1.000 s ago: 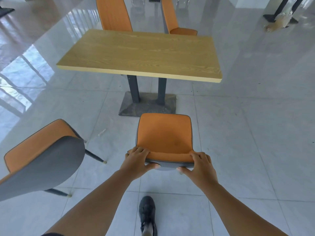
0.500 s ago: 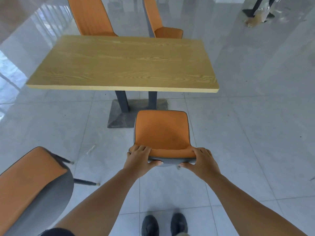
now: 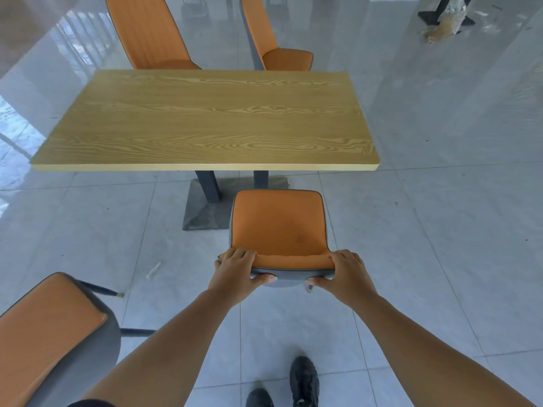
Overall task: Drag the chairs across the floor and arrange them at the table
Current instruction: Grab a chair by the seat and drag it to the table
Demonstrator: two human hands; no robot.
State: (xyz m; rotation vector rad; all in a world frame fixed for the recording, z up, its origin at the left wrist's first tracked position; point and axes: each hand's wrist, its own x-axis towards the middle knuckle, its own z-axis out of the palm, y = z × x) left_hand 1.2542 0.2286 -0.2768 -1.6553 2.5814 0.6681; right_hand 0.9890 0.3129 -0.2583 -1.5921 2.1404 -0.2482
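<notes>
An orange chair with a grey shell (image 3: pixel 279 227) stands in front of me, its seat facing the wooden table (image 3: pixel 205 121) and just short of the table's near edge. My left hand (image 3: pixel 238 270) grips the left end of its backrest top. My right hand (image 3: pixel 346 270) grips the right end. A second orange chair (image 3: pixel 50 333) stands at the lower left, apart from the table. Two more orange chairs (image 3: pixel 147 30) (image 3: pixel 282 57) stand along the table's far side.
The table rests on two dark posts and a grey base plate (image 3: pixel 205 210) just left of the held chair. Glossy grey floor tiles (image 3: pixel 440 230) spread all around. My dark shoes (image 3: pixel 302 380) are at the bottom. A dark stand (image 3: pixel 440 16) sits far right.
The chair and I have moved forward toward the table, which now looms larger and closer. The lower-left chair has slipped further back past my left side. Both hands keep their grip.
</notes>
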